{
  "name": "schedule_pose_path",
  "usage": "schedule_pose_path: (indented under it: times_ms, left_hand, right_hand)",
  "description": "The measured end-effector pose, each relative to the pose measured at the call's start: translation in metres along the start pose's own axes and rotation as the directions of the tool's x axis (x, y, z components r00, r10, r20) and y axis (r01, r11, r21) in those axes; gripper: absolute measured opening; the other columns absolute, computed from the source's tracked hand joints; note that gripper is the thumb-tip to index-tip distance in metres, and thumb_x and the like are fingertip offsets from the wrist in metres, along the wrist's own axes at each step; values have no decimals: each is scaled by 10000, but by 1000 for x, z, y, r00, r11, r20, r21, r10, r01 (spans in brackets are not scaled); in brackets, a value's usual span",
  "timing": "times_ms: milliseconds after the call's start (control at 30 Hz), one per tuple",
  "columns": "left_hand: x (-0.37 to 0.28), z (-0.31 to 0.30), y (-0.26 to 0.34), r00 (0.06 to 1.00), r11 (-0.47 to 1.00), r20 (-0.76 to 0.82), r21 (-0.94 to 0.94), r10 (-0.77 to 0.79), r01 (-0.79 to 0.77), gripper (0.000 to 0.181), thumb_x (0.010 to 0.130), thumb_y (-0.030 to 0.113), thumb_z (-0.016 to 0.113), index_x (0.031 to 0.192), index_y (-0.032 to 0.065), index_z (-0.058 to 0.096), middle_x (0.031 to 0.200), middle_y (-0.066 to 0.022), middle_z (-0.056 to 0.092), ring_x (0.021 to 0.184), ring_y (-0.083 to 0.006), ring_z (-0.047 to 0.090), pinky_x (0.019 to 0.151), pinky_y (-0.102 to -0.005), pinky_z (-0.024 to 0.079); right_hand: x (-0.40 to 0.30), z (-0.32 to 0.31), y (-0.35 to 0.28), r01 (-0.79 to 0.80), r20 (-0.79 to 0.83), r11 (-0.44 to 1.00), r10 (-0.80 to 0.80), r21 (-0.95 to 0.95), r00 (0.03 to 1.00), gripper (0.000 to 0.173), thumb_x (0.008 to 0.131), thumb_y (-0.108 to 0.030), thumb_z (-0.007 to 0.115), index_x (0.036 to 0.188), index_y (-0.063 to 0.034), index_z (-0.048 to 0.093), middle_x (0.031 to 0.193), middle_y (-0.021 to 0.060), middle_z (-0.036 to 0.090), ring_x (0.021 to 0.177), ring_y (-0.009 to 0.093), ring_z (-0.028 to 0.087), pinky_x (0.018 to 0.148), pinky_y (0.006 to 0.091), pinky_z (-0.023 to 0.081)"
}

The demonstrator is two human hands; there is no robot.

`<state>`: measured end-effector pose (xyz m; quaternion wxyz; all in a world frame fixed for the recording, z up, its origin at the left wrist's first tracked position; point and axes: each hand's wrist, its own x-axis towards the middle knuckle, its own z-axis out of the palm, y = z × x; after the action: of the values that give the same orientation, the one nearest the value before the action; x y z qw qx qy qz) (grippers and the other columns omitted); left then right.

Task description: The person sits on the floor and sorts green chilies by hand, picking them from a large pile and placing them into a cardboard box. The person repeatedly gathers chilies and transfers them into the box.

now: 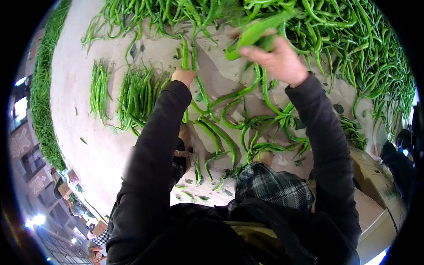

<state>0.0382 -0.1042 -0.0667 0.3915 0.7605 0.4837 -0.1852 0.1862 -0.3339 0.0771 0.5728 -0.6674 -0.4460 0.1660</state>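
My left hand (184, 77) is closed around a long green chili pepper (185, 54), which sticks out above the fist. In my right hand (283, 61), farther right and up, are several long green peppers (256, 31), blurred by motion; how many cannot be told. Left of my left hand lies a bundle of aligned peppers (135, 99). A narrower row of peppers (100, 91) sits beyond it. Loose curved peppers (228, 139) are scattered between my arms on the pale sheet.
Heaped peppers (331, 29) span the top and right. A long green pile (44, 99) edges the left side. Cardboard boxes (374, 205) stand at lower right, near a dark-clothed person (399, 169). Leaves (338, 108) and pepper bits litter the sheet (82, 159).
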Motion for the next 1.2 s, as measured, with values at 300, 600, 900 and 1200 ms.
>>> schedule_pose_path:
  times_ms: [300, 600, 900, 1200]
  left_hand:
    - [-31, 13, 35, 992, 990, 46, -85, 118, -113, 347, 580, 267, 674, 667, -56, 583, 669, -175, 590, 606, -286, 565, 587, -363, 440]
    - [-98, 92, 25, 985, 787, 12, 600, 171, -144, 377, 679, 214, 575, 974, -10, 509, 892, -196, 574, 848, -334, 561, 778, -384, 429]
    - [-134, 70, 6, 955, 921, 56, 252, 292, -297, 367, 611, 167, 628, 882, -42, 497, 774, -203, 584, 751, -306, 583, 666, -346, 458]
    - [-179, 11, 2, 748, 925, 599, -377, 287, -53, 452, 669, -4, 591, 1105, 11, 472, 964, 7, 534, 843, -82, 481, 766, -232, 394]
  right_hand:
    - [-50, -15, 30, -495, -215, 495, 518, -714, 828, 347, 688, -202, 610, 916, -1, 444, 805, 194, 558, 741, 339, 566, 634, 401, 462]
    - [-70, 24, 103, -568, -259, 410, 599, -713, 758, 214, 682, -133, 534, 873, -38, 537, 848, 168, 580, 799, 307, 570, 699, 402, 447]
    - [-32, 45, 104, -348, -177, 470, 370, -811, 912, 167, 745, -77, 435, 908, -55, 460, 796, 152, 562, 743, 325, 571, 665, 485, 395]
    - [-92, -34, 66, -478, -102, 522, 593, -706, 798, 335, 671, -97, 479, 998, -28, 494, 838, 201, 571, 805, 355, 552, 678, 438, 438]
